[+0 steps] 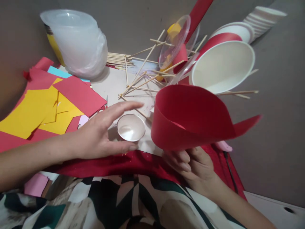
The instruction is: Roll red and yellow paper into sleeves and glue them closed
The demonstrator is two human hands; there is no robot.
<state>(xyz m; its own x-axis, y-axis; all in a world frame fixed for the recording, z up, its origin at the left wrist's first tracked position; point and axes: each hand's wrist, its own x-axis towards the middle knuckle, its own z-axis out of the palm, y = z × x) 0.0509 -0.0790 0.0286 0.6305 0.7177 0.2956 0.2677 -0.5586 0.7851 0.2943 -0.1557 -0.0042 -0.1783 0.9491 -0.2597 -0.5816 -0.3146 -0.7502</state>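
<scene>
My right hand (194,163) is closed on the lower edge of a red paper strip (166,135). The strip curls into a wide loop, with one pointed end sticking out to the right. My left hand (100,133) is open, its thumb and fingers spread on either side of a small white paper cup (131,135). That cup stands mouth up on the white board (147,144); whether the hand touches it I cannot tell. Just behind the red loop, a large white paper tub (222,66) lies tilted with its mouth toward me.
Thin wooden sticks (143,89) joined into a frame stand behind the hands. Clear plastic lids (175,41) lean among them. Red and yellow paper sheets (39,109) pile up at left. A plastic-wrapped stack of clear containers (78,44) and stacked paper cups (264,20) sit near the wall.
</scene>
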